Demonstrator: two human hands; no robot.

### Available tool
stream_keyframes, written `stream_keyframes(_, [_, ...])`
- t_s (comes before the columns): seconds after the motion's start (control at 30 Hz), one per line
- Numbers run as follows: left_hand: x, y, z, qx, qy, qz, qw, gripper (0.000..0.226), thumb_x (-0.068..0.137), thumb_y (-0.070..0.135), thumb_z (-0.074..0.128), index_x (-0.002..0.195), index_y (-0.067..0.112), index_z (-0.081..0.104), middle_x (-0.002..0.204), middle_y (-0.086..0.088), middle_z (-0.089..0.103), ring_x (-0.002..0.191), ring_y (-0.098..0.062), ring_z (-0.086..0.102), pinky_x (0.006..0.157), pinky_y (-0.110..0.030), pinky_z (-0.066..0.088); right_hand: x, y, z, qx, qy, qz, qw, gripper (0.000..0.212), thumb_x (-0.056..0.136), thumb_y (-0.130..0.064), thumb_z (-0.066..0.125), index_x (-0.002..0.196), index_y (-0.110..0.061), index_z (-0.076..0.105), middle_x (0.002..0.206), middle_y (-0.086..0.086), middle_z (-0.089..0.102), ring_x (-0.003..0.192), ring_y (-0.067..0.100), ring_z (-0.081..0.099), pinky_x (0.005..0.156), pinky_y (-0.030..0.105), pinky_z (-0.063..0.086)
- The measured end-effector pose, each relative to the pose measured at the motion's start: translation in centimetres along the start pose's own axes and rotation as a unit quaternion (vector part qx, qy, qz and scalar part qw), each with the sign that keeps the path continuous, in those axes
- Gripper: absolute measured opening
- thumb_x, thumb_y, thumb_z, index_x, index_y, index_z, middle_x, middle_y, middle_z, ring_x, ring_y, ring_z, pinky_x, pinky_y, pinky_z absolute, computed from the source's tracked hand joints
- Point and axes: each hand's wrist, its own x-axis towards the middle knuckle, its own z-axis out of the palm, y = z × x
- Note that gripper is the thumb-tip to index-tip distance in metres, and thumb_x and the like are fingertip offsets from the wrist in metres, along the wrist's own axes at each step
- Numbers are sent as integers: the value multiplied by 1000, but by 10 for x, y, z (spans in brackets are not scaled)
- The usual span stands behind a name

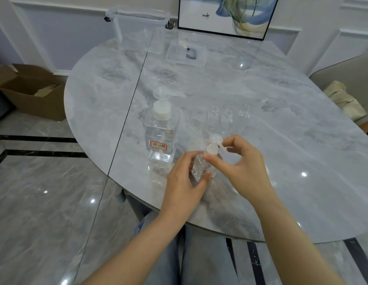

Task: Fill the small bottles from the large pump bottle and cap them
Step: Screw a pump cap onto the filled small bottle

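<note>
Marble table (261, 140): large pump bottle (160, 132) upright, left of hands. Three uncapped small bottles (228, 118) stand behind. L hand (184, 182) grips small bottle (200, 171) body, tilted; R hand (240, 161) pinches its pump cap (212, 148). Step: capping, prob. Next: twist tight, set down w/ care.

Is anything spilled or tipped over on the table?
No spill shows. The only tilted thing is the small bottle, because the left hand holds it slanted while the right hand pinches its white cap. The pump bottle and the three uncapped small bottles behind stand upright.
</note>
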Motion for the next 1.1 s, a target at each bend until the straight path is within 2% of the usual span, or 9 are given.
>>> stream_keyframes(0.1, [0, 1, 0, -1, 5, 2, 1000, 40, 86, 12, 77, 117, 31, 60, 113, 11, 68, 106, -20, 68, 90, -44, 56, 3, -4, 8, 23, 7, 9, 1000, 35, 73, -40, 89, 92, -33, 60, 102, -28, 67, 106, -9, 59, 97, 24, 47])
stream_keyframes(0.23, [0, 2, 0, 4, 13, 9, 1000, 37, 87, 15, 77, 117, 29, 61, 109, 12, 68, 101, -17, 67, 85, -43, 57, -9, -1, 12, 64, -11, -30, 997, 82, 79, -39, 87, 147, -32, 42, 145, -23, 53, 140, -2, 44, 115, 33, 37])
stream_keyframes(0.3, [0, 2, 0, -3, 10, 9, 1000, 38, 87, 15, 77, 119, 27, 61, 111, 11, 69, 104, -17, 68, 87, -43, 57, -17, 2, 11, 117, -11, -42, 992, 86, 88, -24, 81, 157, -31, 30, 147, -15, 55, 143, 3, 43, 117, 33, 33])
stream_keyframes(0.4, [0, 0, 1, -3, 5, 6, 1000, 39, 88, 15, 78, 119, 29, 60, 112, 10, 68, 107, -18, 68, 90, -43, 56, -25, 5, 11, 149, 23, -34, 988, 81, 91, -10, 75, 155, -34, 33, 128, -6, 71, 138, 3, 50, 114, 29, 35])
stream_keyframes(0.57, [0, 0, 0, 4, 4, 13, 1000, 42, 86, 14, 80, 120, 27, 60, 113, 11, 68, 109, -16, 67, 93, -42, 55, -29, 11, 7, 151, 108, -30, 982, 59, 92, -8, 71, 143, -29, 49, 96, -5, 76, 122, 9, 63, 116, 47, 39])
stream_keyframes(0.63, [0, -1, 1, 6, 3, 14, 1000, 41, 86, 13, 79, 121, 26, 60, 113, 11, 67, 109, -16, 67, 93, -42, 55, -28, 9, 8, 132, 93, -46, 986, 67, 85, -9, 67, 146, -29, 47, 108, -9, 73, 123, 11, 62, 116, 43, 41])
stream_keyframes(0.8, [-1, 0, 1, 9, 2, 22, 1000, 39, 88, 13, 76, 121, 26, 60, 114, 12, 67, 110, -17, 66, 93, -42, 55, -33, 1, 15, 142, 31, -39, 989, 82, 78, 1, 56, 151, -33, 42, 125, -8, 68, 131, -4, 53, 102, 6, 38])
stream_keyframes(0.97, [-2, 0, 2, 40, -2, 46, 998, 43, 87, 11, 76, 124, 26, 60, 116, 15, 64, 113, -12, 64, 96, -38, 54, -32, 5, 10, 156, 91, -37, 983, 65, 88, 9, 66, 137, -33, 55, 121, -2, 71, 119, 3, 64, 102, 18, 47])
stream_keyframes(1.1, [0, 0, 1, 23, 3, 31, 999, 39, 88, 14, 76, 122, 27, 60, 113, 14, 67, 107, -15, 68, 91, -40, 56, -20, 8, 7, 144, -11, -27, 989, 54, 91, -8, 75, 138, -31, 60, 131, -13, 67, 129, 7, 59, 110, 33, 44])
